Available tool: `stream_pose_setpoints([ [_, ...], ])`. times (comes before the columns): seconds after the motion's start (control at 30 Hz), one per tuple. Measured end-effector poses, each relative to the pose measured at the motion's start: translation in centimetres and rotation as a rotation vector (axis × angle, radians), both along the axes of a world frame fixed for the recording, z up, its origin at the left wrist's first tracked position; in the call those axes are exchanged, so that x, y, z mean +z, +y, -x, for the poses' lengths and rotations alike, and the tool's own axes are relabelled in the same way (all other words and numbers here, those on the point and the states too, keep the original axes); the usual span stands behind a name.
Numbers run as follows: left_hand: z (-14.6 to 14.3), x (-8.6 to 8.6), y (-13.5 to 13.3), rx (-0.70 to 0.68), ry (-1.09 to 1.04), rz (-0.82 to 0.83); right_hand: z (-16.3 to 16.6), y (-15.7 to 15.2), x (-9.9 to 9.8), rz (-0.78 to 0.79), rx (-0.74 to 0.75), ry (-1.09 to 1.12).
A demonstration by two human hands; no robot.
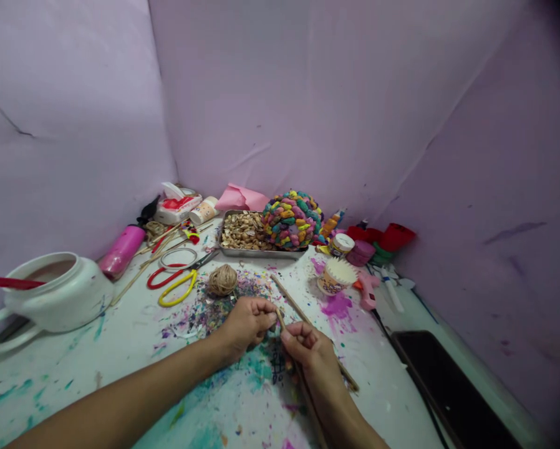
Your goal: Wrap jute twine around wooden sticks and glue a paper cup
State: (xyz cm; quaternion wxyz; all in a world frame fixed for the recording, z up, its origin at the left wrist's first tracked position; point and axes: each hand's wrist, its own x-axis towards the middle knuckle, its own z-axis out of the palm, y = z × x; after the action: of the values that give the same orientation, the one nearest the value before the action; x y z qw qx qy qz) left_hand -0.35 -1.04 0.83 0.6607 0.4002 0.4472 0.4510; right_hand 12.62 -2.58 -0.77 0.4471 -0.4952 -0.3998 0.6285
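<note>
A thin brown stick [308, 399] runs from its far tip between my hands down toward the bottom edge of the view. My right hand [313, 355] is closed round it just below the tip. Thumb and fingers of my left hand [248, 324] pinch at that tip; whether a strand of twine is also in them is too small to tell. A second brown stick [292, 300] lies on the table, passing behind my right hand. Beyond my left hand sits a ball of twine [222, 280], apart from it.
Red-and-yellow scissors [178, 282] lie left of the twine. A metal tray [261, 254] of shell pieces carries a colourful ball [293, 219]. A white pot [60, 305] stands left; a paper cup [337, 276], pink glue gun [368, 290] and phone [448, 386] are right.
</note>
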Motion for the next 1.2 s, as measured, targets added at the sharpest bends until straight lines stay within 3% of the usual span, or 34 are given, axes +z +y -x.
stream_pose_setpoints([
  [0.33,0.42,0.16,0.02,0.019,0.082,-0.085,-0.18,-0.07,1.05,0.014,0.157,-0.05],
  [0.73,0.64,0.54,-0.38,-0.002,0.178,-0.2,-0.27,-0.6,0.57,-0.039,0.262,-0.124],
  [1.0,0.47,0.0,0.13,0.037,0.357,-0.242,0.27,-0.72,0.42,-0.119,0.083,-0.243],
  [1.2,0.39,0.04,0.04,0.076,0.437,-0.273,0.32,-0.8,0.73,-0.102,0.098,-0.186],
])
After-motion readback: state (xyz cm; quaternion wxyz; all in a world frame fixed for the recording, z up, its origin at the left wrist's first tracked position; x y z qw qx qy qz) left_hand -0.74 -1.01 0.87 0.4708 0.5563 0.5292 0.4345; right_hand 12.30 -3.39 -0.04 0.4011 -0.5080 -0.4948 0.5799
